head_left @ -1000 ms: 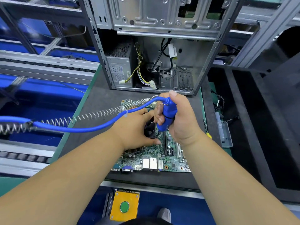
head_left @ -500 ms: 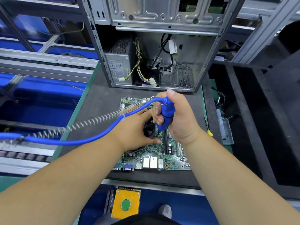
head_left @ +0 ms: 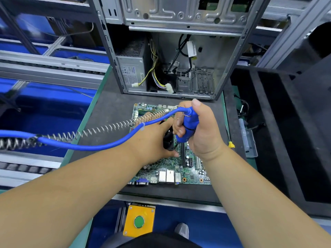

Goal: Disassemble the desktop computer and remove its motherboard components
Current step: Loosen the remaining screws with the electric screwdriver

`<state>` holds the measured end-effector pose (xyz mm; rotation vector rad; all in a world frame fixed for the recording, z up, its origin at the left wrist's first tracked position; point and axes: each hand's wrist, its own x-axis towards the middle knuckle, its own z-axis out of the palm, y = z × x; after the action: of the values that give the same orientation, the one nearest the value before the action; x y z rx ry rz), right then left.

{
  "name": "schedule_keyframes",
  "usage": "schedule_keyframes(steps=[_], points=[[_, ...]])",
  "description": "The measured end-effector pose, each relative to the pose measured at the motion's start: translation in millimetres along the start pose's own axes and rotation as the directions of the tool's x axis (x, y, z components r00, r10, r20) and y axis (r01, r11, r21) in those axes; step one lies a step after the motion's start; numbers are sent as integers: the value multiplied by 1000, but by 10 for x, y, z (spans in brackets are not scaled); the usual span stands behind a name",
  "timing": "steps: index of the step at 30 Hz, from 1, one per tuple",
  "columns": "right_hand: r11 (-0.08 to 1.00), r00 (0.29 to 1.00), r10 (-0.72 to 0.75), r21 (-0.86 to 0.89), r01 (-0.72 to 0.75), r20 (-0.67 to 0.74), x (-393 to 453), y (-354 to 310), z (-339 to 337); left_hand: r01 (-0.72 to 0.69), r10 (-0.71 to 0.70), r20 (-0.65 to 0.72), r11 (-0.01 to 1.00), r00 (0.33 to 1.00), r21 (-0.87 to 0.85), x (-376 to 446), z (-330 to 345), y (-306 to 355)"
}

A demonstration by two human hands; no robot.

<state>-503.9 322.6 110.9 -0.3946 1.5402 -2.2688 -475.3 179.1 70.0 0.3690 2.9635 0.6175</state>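
Dark bench mat [head_left: 111, 111], gutted case [head_left: 170, 56] behind | motherboard [head_left: 180, 169] flat on mat | right hand [head_left: 200, 133] fisted round blue driver [head_left: 188, 127], hardly shifted | left hand [head_left: 154, 142] still steadying black cooler [head_left: 168, 140] | unscrewing continues

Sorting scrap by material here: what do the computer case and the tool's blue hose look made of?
The computer case looks like bare sheet steel: dull grey, stamped ribs and punched holes. The blue hose looks like flexible plastic or rubber, smooth and glossy, bending in a loose curve; a wire spring, apparently metal, runs beside it.
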Motion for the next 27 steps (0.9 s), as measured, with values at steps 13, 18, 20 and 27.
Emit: schedule_keyframes(steps=[13,18,20,27], points=[[999,999,-29,23,30,-44,-4,-5,-19,-23,30,-83,996,996,81,29,38,-38],[996,999,-19,-87,21,26,-9,12,38,12,-14,18,996,1000,84,28,33,-45],[995,999,-22,-101,25,25,-7,11,34,14,-17,24,994,1000,104,38,39,-45],[996,1000,-25,-84,25,6,37,-28,-16,23,-24,3,1000,1000,18,35,20,-8]])
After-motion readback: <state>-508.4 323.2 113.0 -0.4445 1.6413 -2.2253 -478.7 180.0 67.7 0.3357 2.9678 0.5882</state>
